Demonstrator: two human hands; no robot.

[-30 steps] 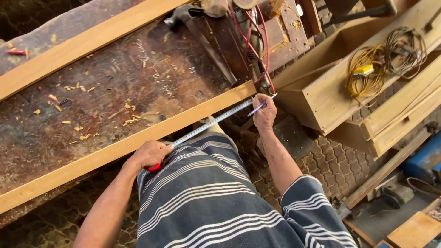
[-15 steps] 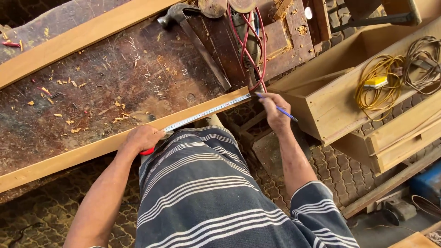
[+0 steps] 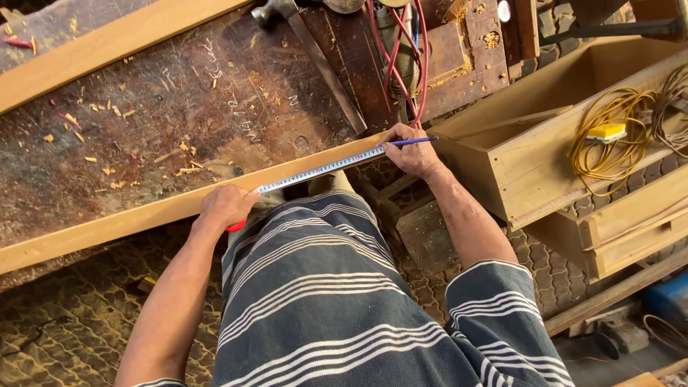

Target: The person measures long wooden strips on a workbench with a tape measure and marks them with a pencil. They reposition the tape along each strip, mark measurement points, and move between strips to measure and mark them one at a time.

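Note:
A long light wooden plank lies along the near edge of a dark, worn workbench. My left hand grips the red case of a tape measure against the plank. The tape blade runs along the plank to my right hand. That hand pins the tape's end at the plank's right end and holds a blue pen pointing right.
A second plank lies across the bench's far side. A hammer, red cables and wood chips sit on the bench. Open wooden boxes hold a coiled yellow cord at right. Patterned floor with sawdust lies below.
The tape has come down flat along the plank. My right hand moved to the plank's right end, the pen now lying level. My left hand stays on the tape case.

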